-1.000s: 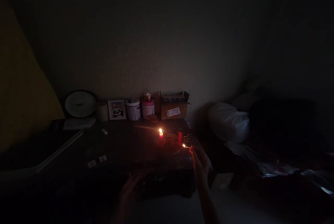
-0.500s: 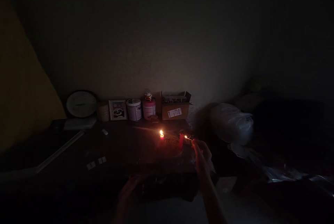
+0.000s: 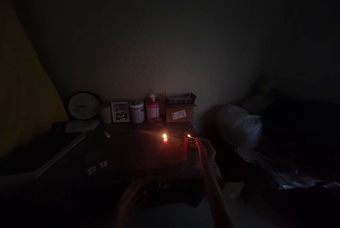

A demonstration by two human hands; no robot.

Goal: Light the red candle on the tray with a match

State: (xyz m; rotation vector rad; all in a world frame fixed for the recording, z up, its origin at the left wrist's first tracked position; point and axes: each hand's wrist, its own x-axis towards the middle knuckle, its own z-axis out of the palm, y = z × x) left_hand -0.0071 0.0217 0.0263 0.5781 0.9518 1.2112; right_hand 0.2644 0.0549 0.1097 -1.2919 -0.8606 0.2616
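My right hand (image 3: 205, 148) pinches a burning match (image 3: 192, 137), a thin stick with a small flame at its far end. That flame is at the top of a red candle (image 3: 185, 144); I cannot tell whether the wick has caught. To the left, a second red candle (image 3: 165, 141) burns with a bright flame. Between the two candles lies a round, shallow object (image 3: 174, 152), dim in the low light. Low at the table's front edge is my left hand (image 3: 132, 189), blurred and dark, its fingers hard to make out.
Along the wall stand a round white-faced object (image 3: 83, 106), a framed panda picture (image 3: 120, 112), two tubs (image 3: 137, 112), one topped by a figurine (image 3: 151, 97), and an open cardboard box (image 3: 179, 113). A white plastic bag (image 3: 237, 125) sits right of the dark table (image 3: 127, 146).
The match's flame has risen slightly, from beside the right candle to its top. My right hand stays nearly in place. The view has shifted a little.
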